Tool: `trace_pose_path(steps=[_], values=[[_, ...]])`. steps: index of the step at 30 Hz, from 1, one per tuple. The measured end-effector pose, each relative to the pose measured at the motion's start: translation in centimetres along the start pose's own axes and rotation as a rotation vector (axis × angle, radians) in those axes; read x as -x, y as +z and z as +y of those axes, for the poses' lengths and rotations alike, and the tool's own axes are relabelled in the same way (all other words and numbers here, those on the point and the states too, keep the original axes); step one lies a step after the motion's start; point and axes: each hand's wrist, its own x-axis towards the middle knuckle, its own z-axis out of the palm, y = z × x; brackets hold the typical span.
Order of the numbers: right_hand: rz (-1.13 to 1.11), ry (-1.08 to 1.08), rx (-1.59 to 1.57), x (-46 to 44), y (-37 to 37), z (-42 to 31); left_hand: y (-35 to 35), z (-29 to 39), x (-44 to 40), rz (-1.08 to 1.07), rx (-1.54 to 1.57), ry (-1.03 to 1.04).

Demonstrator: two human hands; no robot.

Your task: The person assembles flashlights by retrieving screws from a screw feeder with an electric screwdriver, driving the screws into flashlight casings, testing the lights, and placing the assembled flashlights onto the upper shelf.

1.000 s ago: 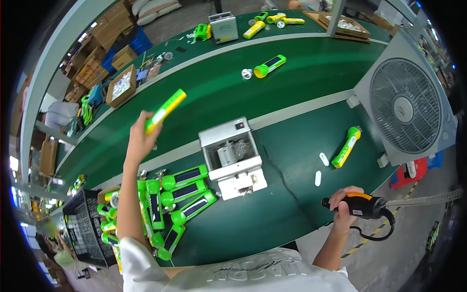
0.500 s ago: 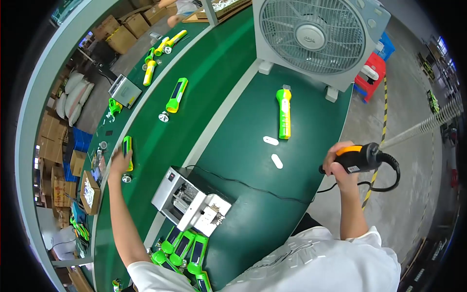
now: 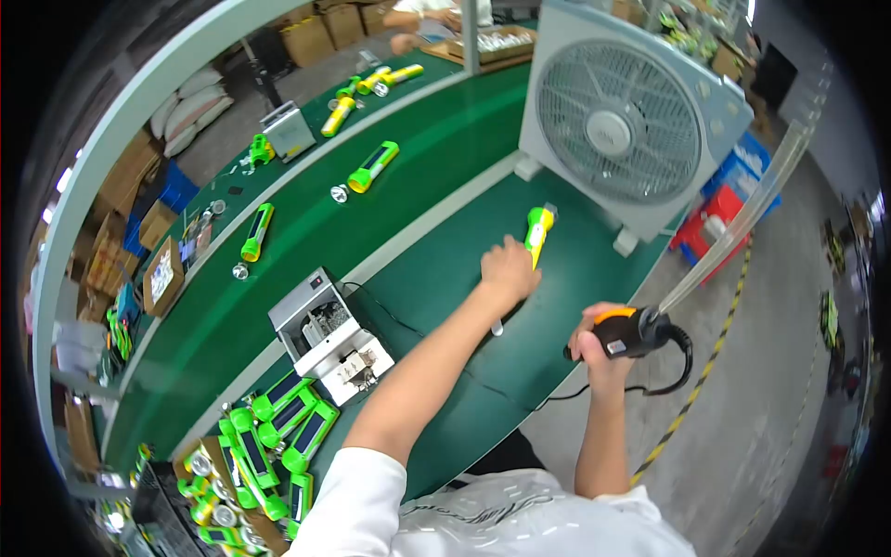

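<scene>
Head view: I look down past my white shirt (image 3: pixel 520 520) at a green tabletop (image 3: pixel 445 269), curved by the wide lens.
Left hand: my left hand (image 3: pixel 509 271) reaches across the tabletop and covers the lower end of a green-and-yellow flashlight (image 3: pixel 537 232); the fingers are bent over it, but I cannot tell whether they grip it or only touch it.
Flashlight: it lies on the tabletop near the fan, its green head pointing away from me.
Right hand: the fingers of my right hand (image 3: pixel 601 345) are wrapped around a black-and-orange electric screwdriver (image 3: pixel 624 332), raised at the tabletop's right edge; a pale coil (image 3: pixel 742 218) runs up from its back end.
White piece: a small white piece (image 3: pixel 497 328) shows just beside my left forearm.
Fan: a large grey box fan (image 3: pixel 617 130) stands at the far right of the tabletop.
Machine: a silver machine (image 3: pixel 325 334) sits left of my left arm.
Pile: green flashlights with dark panels (image 3: pixel 278 427) lie heaped beside the machine.
Green strip: beyond a pale rail (image 3: pixel 436 218), two more flashlights (image 3: pixel 374 167) rest on a green strip (image 3: pixel 306 223), each near a round reflector (image 3: pixel 339 194).
</scene>
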Motion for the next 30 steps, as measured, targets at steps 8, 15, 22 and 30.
trace_pose_path(steps=[8,15,22,30], values=[[-0.014,-0.077,-0.071,-0.2,-0.6,-0.9,-5.5,-1.8,9.9,0.464,0.314,0.051],[-0.030,-0.063,-0.123,1.0,1.1,-0.4,-12.2,-3.4,26.2,0.910,0.578,0.003],[-0.200,0.058,-0.313,1.7,7.5,1.1,-12.0,-5.5,40.4,1.206,0.615,0.151],[-0.439,0.170,-0.588,0.6,18.7,2.4,-8.7,-9.1,43.5,0.423,-0.238,-0.084]])
